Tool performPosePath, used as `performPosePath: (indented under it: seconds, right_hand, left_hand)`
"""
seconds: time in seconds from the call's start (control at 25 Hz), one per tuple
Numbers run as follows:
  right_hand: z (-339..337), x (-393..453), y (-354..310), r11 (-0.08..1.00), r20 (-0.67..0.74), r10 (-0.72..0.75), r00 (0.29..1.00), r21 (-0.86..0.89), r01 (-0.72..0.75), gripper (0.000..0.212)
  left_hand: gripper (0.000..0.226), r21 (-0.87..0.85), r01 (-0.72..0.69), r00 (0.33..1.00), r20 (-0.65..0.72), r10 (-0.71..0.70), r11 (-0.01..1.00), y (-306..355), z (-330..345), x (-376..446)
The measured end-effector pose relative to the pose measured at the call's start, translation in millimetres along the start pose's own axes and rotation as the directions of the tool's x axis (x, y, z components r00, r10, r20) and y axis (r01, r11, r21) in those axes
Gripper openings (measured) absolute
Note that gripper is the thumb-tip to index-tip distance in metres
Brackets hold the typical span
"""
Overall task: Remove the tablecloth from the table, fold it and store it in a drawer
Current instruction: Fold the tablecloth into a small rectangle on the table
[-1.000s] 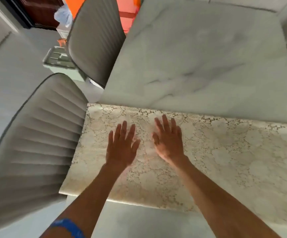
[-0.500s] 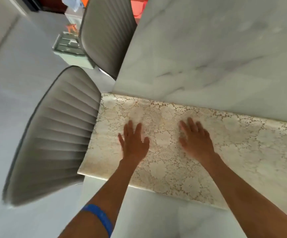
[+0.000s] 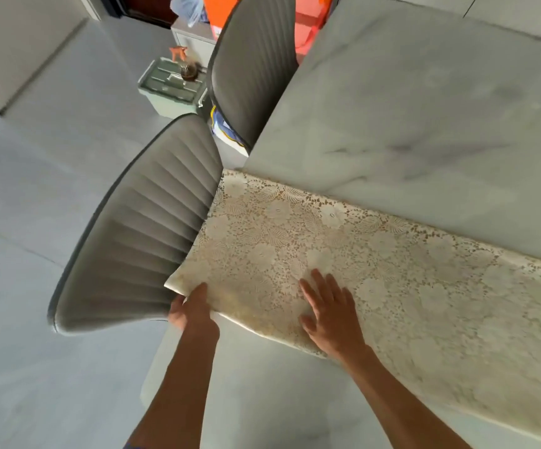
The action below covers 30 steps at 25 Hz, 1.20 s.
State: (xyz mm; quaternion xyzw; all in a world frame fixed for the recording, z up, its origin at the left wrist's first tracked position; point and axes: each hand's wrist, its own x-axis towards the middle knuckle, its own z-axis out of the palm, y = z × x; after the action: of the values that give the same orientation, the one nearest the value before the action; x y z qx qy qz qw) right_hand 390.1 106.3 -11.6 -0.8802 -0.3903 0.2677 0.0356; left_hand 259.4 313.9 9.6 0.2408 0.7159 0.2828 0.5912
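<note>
A cream lace tablecloth (image 3: 376,264) lies folded into a long band across the near part of the marble table (image 3: 424,108). Its left end overhangs the table edge and touches a grey chair back. My left hand (image 3: 193,311) grips the near left corner of the cloth, thumb on top and fingers under the edge. My right hand (image 3: 330,311) lies flat on the cloth near its front edge, fingers spread.
Two grey ribbed chairs (image 3: 139,251) (image 3: 253,66) stand along the table's left side. Beyond them on the floor sit a pale green toolbox (image 3: 172,82) and orange boxes (image 3: 308,27). Grey floor spreads to the left.
My left hand slid from the middle of the cloth to its near left corner and took hold of it. My right hand moved nearer the front edge, still flat.
</note>
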Motion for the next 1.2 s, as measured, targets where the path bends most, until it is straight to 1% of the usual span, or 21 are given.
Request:
performPosePath:
  seconds: [0.08,0.12,0.16,0.2,0.28,0.36,0.44,0.48,0.52,0.56,0.6,0.64,0.68,0.72,0.76,0.84,0.96,1.0,1.08,1.12,1.2]
  right_hand:
    - [0,-9,3,1.0,-0.004,-0.001,1.0,0.029,0.001,0.069]
    - [-2,-12,4,0.998,-0.017,0.005,1.0,0.064,-0.003,0.064]
    - [-6,-15,5,0.986,-0.032,0.024,0.999,0.163,-0.018,0.058]
    - [-14,-18,5,0.948,-0.044,0.06,0.997,0.316,-0.044,0.053]
    - [-39,-25,9,0.784,-0.08,0.144,0.986,0.617,-0.065,0.046]
    - [-77,-32,18,0.677,-0.196,0.173,0.965,0.736,0.028,0.044]
    - [-120,-43,33,0.584,-0.329,0.233,0.915,0.8,0.139,0.056]
    - [-142,-51,44,0.6,-0.406,0.249,0.88,0.777,0.189,0.07]
    - [-161,-58,56,0.689,-0.487,0.233,0.842,0.693,0.21,0.085]
    - [-176,-66,70,0.82,-0.558,0.183,0.81,0.54,0.187,0.095]
    - [-188,-76,85,0.93,-0.608,0.09,0.789,0.335,0.152,0.098]
    - [-197,-85,98,0.985,-0.595,-0.022,0.804,0.123,0.118,0.092]
    - [-202,-94,108,0.994,-0.519,-0.107,0.848,-0.03,0.107,0.078]
    - [-204,-105,116,0.989,-0.42,-0.146,0.896,-0.097,0.116,0.062]
    - [-201,-116,121,0.987,-0.352,-0.154,0.923,-0.1,0.126,0.049]
    - [-185,-142,127,0.993,-0.36,-0.1,0.928,0.014,0.113,0.036]
    - [-165,-179,132,0.988,-0.41,0.068,0.909,0.152,-0.005,0.022]
    - [-161,-194,133,0.983,-0.397,0.102,0.912,0.181,-0.031,0.02]
    - [-158,-226,129,0.943,-0.368,0.147,0.918,0.332,-0.018,0.012]
    - [-159,-244,122,0.921,-0.362,0.137,0.922,0.389,0.016,0.008]
    - [-160,-277,106,0.906,-0.383,0.091,0.919,0.415,0.083,0.005]
  left_hand:
    - [0.015,0.122,-0.139,0.988,0.09,0.128,0.983,10,9,-17]
    - [0.014,0.176,-0.239,0.963,0.168,0.21,0.955,12,16,-31]
    - [0.015,0.206,-0.34,0.921,0.269,0.281,0.917,13,22,-48]
    - [0.018,0.217,-0.434,0.862,0.383,0.332,0.875,13,26,-66]
    - [0.016,0.211,-0.599,0.702,0.602,0.379,0.773,9,35,-102]
    - [0.008,0.17,-0.728,0.516,0.773,0.368,0.664,5,44,-137]
    - [0.01,0.088,-0.796,0.32,0.902,0.291,0.599,4,48,-168]
    - [0.012,0.069,-0.811,0.248,0.94,0.234,0.582,3,47,-181]
    - [0.013,0.066,-0.831,0.198,0.963,0.182,0.553,1,43,-190]
    - [0.013,0.06,-0.857,0.154,0.977,0.144,0.511,0,37,-195]
    - [0.011,0.04,-0.882,0.11,0.986,0.122,0.47,-3,29,-202]
    - [0.01,0.018,-0.896,0.076,0.991,0.113,0.445,-4,19,-208]
    - [0.01,0.002,-0.898,0.06,0.991,0.119,0.441,-5,8,-214]
    - [0.012,-0.007,-0.892,0.061,0.989,0.135,0.453,-5,-3,-220]
    - [0.014,-0.018,-0.884,0.064,0.985,0.159,0.467,-5,-14,-227]
    - [0.015,-0.045,-0.883,0.055,0.979,0.198,0.467,-1,-40,-241]
    - [0.017,-0.063,-0.885,0.067,0.963,0.26,0.462,7,-81,-251]
    - [0.016,-0.066,-0.871,0.098,0.947,0.305,0.486,10,-97,-253]
    - [0.013,-0.058,-0.847,0.196,0.89,0.412,0.529,14,-122,-251]
    - [0.008,-0.023,-0.857,0.25,0.854,0.455,0.514,16,-132,-249]
    - [0.022,0.102,-0.88,0.351,0.799,0.488,0.465,14,-148,-242]
